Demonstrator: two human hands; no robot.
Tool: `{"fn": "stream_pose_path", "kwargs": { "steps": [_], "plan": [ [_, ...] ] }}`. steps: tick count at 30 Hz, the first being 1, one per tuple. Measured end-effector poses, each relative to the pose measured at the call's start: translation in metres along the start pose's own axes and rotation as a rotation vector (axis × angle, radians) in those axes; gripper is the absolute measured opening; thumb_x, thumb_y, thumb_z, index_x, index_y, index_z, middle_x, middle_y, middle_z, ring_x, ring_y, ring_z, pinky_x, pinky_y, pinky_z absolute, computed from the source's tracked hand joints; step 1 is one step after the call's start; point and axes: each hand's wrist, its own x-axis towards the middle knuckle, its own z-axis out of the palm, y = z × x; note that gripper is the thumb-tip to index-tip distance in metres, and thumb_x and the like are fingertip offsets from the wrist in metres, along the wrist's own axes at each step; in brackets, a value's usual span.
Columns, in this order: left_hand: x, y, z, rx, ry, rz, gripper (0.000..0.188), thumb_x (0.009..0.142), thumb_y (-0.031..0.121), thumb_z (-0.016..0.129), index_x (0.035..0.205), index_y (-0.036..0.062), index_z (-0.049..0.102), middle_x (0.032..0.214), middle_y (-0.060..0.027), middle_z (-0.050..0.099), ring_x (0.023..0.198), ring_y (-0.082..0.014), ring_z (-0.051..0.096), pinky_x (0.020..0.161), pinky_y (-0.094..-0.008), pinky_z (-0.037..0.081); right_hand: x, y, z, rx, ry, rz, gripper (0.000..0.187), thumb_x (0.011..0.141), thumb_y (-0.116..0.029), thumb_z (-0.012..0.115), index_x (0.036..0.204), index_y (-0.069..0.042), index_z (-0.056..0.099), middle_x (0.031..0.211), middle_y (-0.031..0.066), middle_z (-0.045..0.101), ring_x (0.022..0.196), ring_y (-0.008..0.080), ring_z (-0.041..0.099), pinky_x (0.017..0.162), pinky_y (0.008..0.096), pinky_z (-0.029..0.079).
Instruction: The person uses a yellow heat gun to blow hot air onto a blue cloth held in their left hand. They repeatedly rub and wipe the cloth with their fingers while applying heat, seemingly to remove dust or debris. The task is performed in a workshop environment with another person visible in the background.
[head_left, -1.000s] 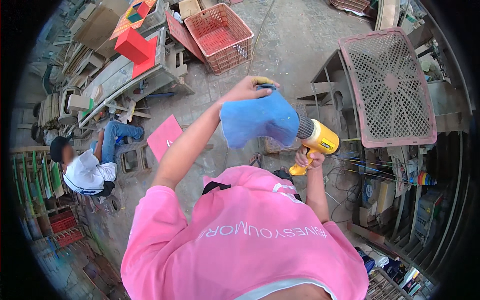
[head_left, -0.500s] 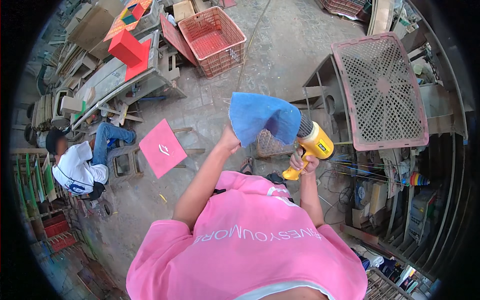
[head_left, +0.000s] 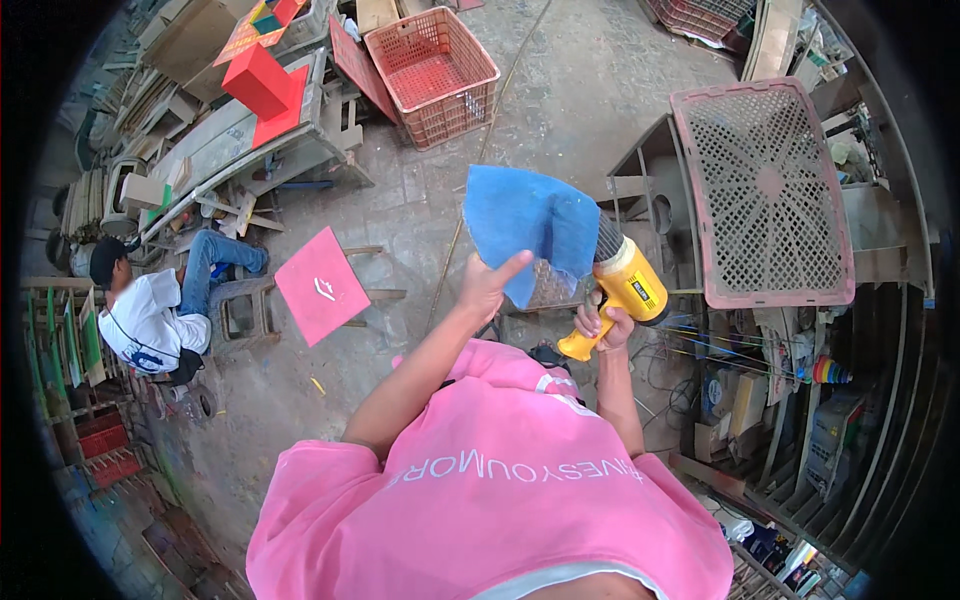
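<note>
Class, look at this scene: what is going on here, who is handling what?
A person in a pink shirt holds a blue sheet up in the left hand and grips a yellow heat gun in the right hand, its nozzle against the sheet. Another person sits on the floor to the left, near a pink board.

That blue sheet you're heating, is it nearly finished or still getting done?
Still being worked. The blue sheet is already curled and folded, not flat, so some shaping looks done. The left hand holds it up while the right hand aims the yellow heat gun at its edge. How much shaping is left, I cannot tell from this view.
</note>
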Motion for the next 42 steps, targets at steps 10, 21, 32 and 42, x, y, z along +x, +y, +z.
{"fn": "stream_pose_path", "kwargs": {
  "steps": [10,21,32,42],
  "plan": [
    [0.015,0.005,-0.011,-0.019,0.301,0.025,0.032,0.082,0.015,0.077,0.106,-0.0006,0.063,0.098,-0.006,0.069,0.082,-0.0128,0.064,0.071,-0.0279,0.051,-0.007,0.004,0.0,0.002,0.113,0.046,0.027,0.083,-0.019,0.057,0.103,-0.003,0.052,0.062,0.0059,0.047,0.05,0.0138,0.042,0.047,0.0271,0.038],
    [0.029,0.03,-0.034,0.327,0.343,-0.159,0.026,0.082,0.026,0.078,0.087,0.0059,0.063,0.067,0.0002,0.06,0.048,-0.0057,0.047,0.038,-0.0205,0.032,-0.013,0.008,-0.006,-0.066,0.23,-0.005,0.024,0.086,-0.017,0.056,0.105,-0.004,0.051,0.066,0.0059,0.048,0.055,0.0134,0.045,0.052,0.0279,0.04],
    [0.08,0.101,-0.094,0.393,0.403,-0.08,0.021,0.088,0.029,0.069,0.08,0.0102,0.066,0.064,0.0043,0.059,0.05,-0.0053,0.048,0.044,-0.0245,0.036,-0.052,0.005,-0.031,-0.165,0.483,0.103,0.03,0.082,-0.018,0.059,0.106,-0.003,0.05,0.064,0.0062,0.047,0.052,0.0132,0.041,0.049,0.0273,0.037],
    [0.092,0.19,-0.08,1.185,-0.018,0.006,0.028,0.095,0.029,0.059,0.086,0.0042,0.067,0.072,0.0055,0.059,0.063,-0.0039,0.047,0.057,-0.0243,0.037,-0.019,-0.003,-0.013,-0.422,0.367,0.282,0.022,0.082,-0.023,0.06,0.084,-0.002,0.052,0.063,0.0056,0.047,0.053,0.0133,0.045,0.052,0.0274,0.037]
  ]
}}
